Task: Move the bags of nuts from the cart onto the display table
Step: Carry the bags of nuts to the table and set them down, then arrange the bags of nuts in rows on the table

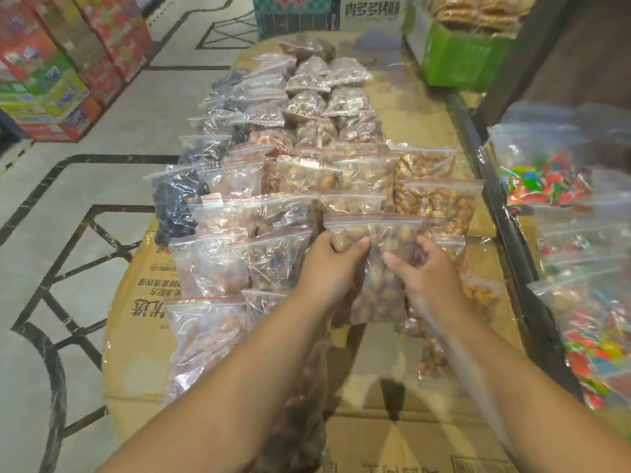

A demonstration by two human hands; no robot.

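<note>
Two hands on one bag of nuts (377,298) at the display table (136,295)
The left hand (327,268) grips the clear bag's left side, thumb across its front; the right hand (430,278) curls its fingers round the right side. The bag lies near the table's near edge, right of centre, overlapping the rows of filled bags (307,107) that run towards the far edge

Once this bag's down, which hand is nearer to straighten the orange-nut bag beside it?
Probably the right hand: it grips the held bag right beside the orange-nut bag; the left hand would have to cross over.
</note>
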